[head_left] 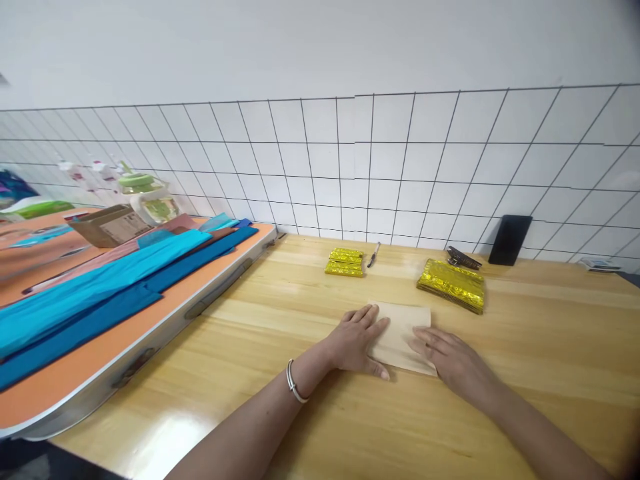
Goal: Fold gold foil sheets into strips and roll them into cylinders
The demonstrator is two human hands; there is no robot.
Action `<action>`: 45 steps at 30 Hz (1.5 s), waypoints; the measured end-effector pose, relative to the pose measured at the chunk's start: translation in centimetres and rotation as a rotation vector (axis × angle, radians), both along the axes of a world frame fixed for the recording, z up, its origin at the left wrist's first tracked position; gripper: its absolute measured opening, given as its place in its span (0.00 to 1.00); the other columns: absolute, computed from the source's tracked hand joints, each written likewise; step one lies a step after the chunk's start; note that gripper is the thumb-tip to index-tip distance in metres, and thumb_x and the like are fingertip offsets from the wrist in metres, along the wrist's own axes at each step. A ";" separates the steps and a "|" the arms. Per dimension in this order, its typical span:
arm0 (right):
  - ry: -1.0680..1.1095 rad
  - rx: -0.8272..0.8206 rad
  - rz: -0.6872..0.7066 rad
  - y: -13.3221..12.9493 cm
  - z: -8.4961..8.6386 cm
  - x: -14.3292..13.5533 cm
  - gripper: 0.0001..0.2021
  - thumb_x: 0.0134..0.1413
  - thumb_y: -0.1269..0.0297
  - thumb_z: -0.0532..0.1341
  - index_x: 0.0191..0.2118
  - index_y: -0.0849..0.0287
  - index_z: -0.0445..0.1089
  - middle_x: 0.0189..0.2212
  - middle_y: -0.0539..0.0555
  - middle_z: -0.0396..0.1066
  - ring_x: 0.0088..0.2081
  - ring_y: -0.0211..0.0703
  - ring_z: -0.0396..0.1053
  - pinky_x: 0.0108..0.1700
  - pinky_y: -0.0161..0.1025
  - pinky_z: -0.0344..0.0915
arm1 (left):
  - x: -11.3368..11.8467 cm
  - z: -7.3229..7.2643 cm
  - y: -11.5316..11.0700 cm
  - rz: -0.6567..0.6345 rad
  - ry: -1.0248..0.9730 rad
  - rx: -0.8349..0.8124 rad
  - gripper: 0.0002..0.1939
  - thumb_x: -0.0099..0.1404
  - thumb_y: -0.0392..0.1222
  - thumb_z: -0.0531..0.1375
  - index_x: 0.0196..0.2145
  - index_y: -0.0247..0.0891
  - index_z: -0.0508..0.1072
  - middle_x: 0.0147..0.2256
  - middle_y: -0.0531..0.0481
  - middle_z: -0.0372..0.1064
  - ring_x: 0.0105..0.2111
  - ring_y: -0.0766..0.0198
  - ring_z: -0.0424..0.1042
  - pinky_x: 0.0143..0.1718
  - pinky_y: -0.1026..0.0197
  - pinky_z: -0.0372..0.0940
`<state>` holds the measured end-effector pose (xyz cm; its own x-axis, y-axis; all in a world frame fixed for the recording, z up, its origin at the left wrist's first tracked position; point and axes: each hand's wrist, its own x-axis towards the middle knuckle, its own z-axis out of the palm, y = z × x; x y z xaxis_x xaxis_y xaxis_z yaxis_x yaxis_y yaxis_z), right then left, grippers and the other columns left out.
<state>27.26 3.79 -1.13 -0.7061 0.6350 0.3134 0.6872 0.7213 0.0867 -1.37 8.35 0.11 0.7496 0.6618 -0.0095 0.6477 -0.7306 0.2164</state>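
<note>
Left hand (pixel 356 339) (fingers spread) and flattened right hand (pixel 447 353) press pale paper (pixel 403 333).

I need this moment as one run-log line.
left hand on brown paper's left edge | right hand on its right side | beyond: small gold stack, pen, larger gold stack, stapler | black phone against wall

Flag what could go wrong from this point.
The left hand presses the left side of the pale sheet and the right hand its right side; uneven pushing might crease or skew it. The black phone-like slab leans against the tiled wall, so a knock could topple it. The pen lies loose and might roll if brushed.
</note>
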 end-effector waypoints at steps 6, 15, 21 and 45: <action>0.006 -0.103 0.086 0.3 0.8 0.9 0.21 0.58 0.69 0.53 0.58 0.51 0.60 0.57 0.54 0.60 0.58 0.45 0.56 0.56 0.47 0.60 | 0.0 0.2 0.0 0.022 -0.002 0.002 0.55 0.48 0.76 0.50 0.64 0.42 0.42 0.65 0.37 0.31 0.63 0.42 0.34 0.59 0.43 0.40; 0.025 -0.178 0.152 -0.6 0.9 -0.3 0.21 0.59 0.71 0.51 0.58 0.50 0.60 0.57 0.54 0.61 0.59 0.47 0.55 0.58 0.48 0.59 | 0.8 0.3 -1.1 0.114 -0.053 0.019 0.52 0.51 0.76 0.45 0.63 0.38 0.45 0.64 0.35 0.33 0.63 0.41 0.33 0.60 0.43 0.38; 0.290 -0.300 0.043 0.2 -0.7 0.7 0.19 0.60 0.71 0.50 0.54 0.52 0.63 0.52 0.54 0.67 0.55 0.43 0.61 0.56 0.44 0.62 | 0.5 0.7 -1.0 0.040 -0.114 -0.001 0.51 0.49 0.74 0.52 0.63 0.42 0.47 0.63 0.40 0.41 0.63 0.40 0.37 0.59 0.43 0.40; 0.726 -0.509 -0.371 0.4 -0.5 0.0 0.10 0.55 0.60 0.54 0.37 0.57 0.70 0.29 0.50 0.69 0.30 0.40 0.67 0.33 0.36 0.64 | 1.7 0.9 -1.7 0.461 -0.378 -0.168 0.08 0.60 0.44 0.56 0.28 0.39 0.70 0.24 0.53 0.70 0.25 0.65 0.67 0.26 0.66 0.54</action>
<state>27.26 4.17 -1.58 -0.1753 0.9596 0.2202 0.6418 0.2810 -0.7135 0.36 6.69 1.05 0.3590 0.9308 0.0686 0.7447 -0.3300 0.5801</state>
